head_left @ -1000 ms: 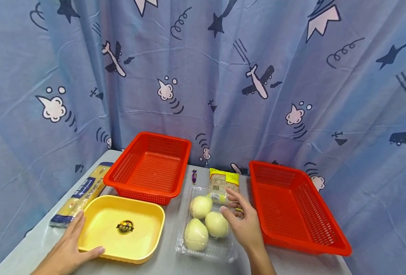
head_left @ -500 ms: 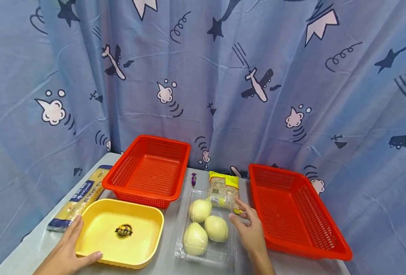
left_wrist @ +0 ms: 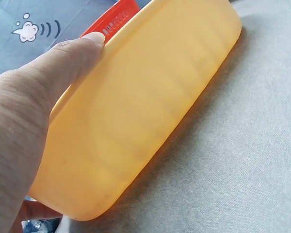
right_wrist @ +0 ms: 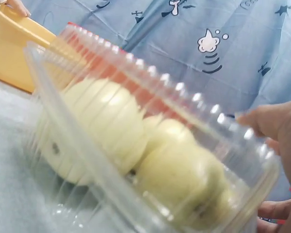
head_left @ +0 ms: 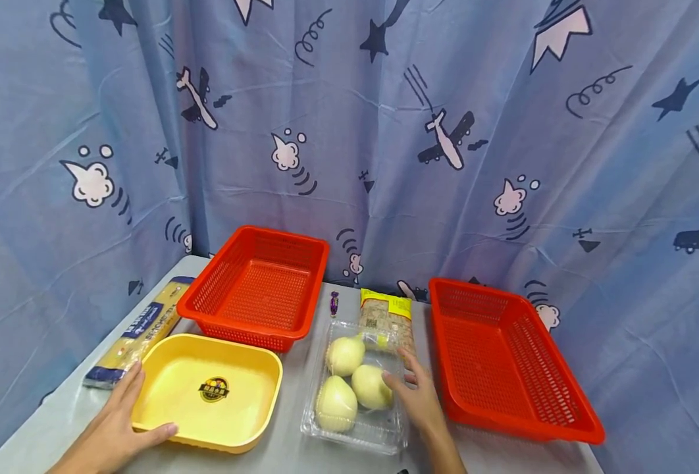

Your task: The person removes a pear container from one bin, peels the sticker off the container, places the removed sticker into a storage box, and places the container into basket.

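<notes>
The yellow tray (head_left: 207, 392) is being gripped at its near left corner by the left hand (head_left: 109, 431), thumb over the rim. The clear clamshell (head_left: 355, 421) of three onions (head_left: 352, 385), mid-table, is being touched by the right hand (head_left: 417, 401), fingers relaxed. Thin, slippery and flexing under weight, it is probably best supported underneath.

On the table (head_left: 290, 454), the tray (head_left: 207, 395) lies at the front left, with the left hand (head_left: 109, 431) at its near-left corner. Behind the tray stands a basket (head_left: 255, 286); left of both lies a long packet (head_left: 139, 332). Right of the tray sits the clamshell box (head_left: 355, 395) with three onions (head_left: 349, 385) in it, the right hand (head_left: 417, 401) at its right side. Behind the box lie a snack bag (head_left: 387, 316) and a small wrapped sweet (head_left: 334, 303). A second basket (head_left: 503, 362) lies at the far right
</notes>
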Demonstrator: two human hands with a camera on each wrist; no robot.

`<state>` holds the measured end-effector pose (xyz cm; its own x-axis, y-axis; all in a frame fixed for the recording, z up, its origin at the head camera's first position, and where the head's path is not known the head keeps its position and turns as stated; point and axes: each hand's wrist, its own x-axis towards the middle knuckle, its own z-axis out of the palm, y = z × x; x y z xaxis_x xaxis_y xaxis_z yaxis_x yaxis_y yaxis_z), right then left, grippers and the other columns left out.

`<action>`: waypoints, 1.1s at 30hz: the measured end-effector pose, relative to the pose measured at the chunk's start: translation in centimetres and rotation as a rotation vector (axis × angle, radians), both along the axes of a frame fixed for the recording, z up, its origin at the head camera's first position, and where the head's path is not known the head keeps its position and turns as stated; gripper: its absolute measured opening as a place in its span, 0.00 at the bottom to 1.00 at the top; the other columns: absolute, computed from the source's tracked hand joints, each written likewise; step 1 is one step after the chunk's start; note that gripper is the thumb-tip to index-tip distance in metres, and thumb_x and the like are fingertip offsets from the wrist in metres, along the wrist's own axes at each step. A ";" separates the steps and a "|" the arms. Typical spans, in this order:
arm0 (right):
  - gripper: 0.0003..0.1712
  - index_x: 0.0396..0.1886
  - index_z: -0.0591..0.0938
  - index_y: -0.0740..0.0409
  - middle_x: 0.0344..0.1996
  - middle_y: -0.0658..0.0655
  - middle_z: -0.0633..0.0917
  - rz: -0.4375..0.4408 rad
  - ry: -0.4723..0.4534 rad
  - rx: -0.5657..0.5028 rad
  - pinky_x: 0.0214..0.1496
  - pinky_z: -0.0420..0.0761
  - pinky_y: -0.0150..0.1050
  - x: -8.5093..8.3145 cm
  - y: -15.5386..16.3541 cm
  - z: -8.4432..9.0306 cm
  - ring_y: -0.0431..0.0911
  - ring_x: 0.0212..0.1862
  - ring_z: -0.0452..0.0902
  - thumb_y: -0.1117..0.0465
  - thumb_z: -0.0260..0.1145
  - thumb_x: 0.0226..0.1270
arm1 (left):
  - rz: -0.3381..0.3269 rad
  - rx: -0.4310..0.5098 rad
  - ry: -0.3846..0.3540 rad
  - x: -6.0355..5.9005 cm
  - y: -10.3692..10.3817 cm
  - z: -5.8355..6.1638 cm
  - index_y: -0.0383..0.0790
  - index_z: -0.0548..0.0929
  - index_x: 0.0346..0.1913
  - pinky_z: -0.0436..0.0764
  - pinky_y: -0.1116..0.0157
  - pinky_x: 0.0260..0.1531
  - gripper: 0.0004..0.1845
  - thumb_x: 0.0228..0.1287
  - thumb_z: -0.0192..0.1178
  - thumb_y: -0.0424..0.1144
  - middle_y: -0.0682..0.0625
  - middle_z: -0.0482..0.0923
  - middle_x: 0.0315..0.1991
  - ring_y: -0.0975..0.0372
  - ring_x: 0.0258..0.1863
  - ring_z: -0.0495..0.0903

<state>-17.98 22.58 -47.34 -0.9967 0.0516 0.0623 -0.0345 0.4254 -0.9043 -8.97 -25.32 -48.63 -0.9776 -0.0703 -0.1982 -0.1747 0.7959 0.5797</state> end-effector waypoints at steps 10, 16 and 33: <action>0.39 0.69 0.70 0.54 0.53 0.67 0.72 0.089 -0.045 -0.127 0.28 0.73 0.36 0.1 -0.4 -1.6 0.47 0.32 0.67 0.60 0.73 0.58 | -0.027 -0.019 0.059 0.7 -0.2 0.0 0.19 0.44 0.71 0.61 0.30 0.50 0.63 0.54 0.64 0.65 0.26 0.36 0.70 0.29 0.61 0.51; 0.36 0.67 0.71 0.56 0.54 0.66 0.72 0.120 0.020 -0.104 0.31 0.72 0.37 -0.2 -0.2 -1.3 0.49 0.35 0.65 0.61 0.72 0.58 | -0.024 -0.079 0.145 0.4 0.0 0.4 0.21 0.46 0.72 0.59 0.28 0.48 0.62 0.52 0.66 0.65 0.27 0.38 0.71 0.27 0.60 0.52; 0.37 0.70 0.68 0.54 0.69 0.65 0.62 0.158 -0.011 -0.112 0.65 0.52 0.62 -0.3 0.0 -1.1 0.60 0.69 0.50 0.60 0.71 0.61 | -0.039 -0.051 0.502 -0.4 4.1 4.0 0.30 0.55 0.73 0.52 0.28 0.49 0.58 0.47 0.72 0.58 0.32 0.50 0.71 0.32 0.62 0.51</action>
